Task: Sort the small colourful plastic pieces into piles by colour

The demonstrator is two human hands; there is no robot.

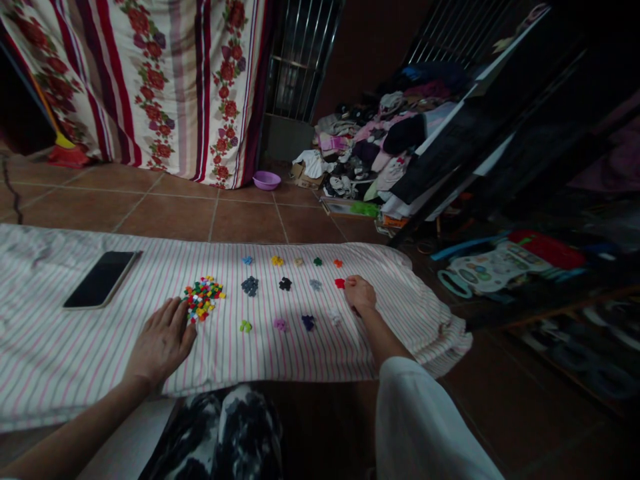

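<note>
Right hand (360,293), fingers curled, just beside the small bright-red heap (339,283); whether it pinches anything, can't tell! Left hand (163,337), fingers loosely extended, at the multicoloured heap of tiny pieces (204,297), all on pink-and-grey-striped white cloth (300,357).

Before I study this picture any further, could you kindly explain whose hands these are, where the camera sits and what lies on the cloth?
There is no machine here: these are a person's own bare hands, seen by a camera worn on that person's head, looking forward and down. On the striped cloth lie a phone, a mixed pile of tiny coloured pieces, and rows of smaller, single-coloured heaps, such as the black heap. The left hand lies flat, fingertips at the mixed pile. The right hand is curled beside the red heap; whether it holds a piece, I cannot tell.
</note>
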